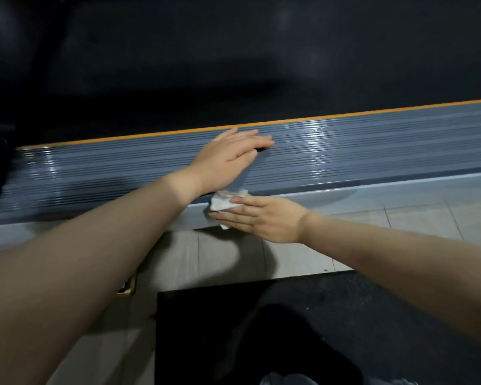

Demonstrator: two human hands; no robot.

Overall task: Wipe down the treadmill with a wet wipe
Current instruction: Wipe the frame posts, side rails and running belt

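The treadmill's grey ribbed side rail [372, 151] runs across the view, with an orange stripe along its far edge and the black belt [233, 65] beyond. My left hand [231, 157] lies flat on the rail with straight fingers. Just below it, my right hand [261, 218] presses a crumpled white wet wipe [224, 202] against the rail's pale outer side face [372, 187] with straight fingers. Part of the wipe is hidden under those fingers.
Light tiled floor [400, 218] lies beside the treadmill. A black mat [289, 315] covers the floor near me, with my dark-clothed knee over it. A small gold-coloured object [128, 287] shows under my left forearm.
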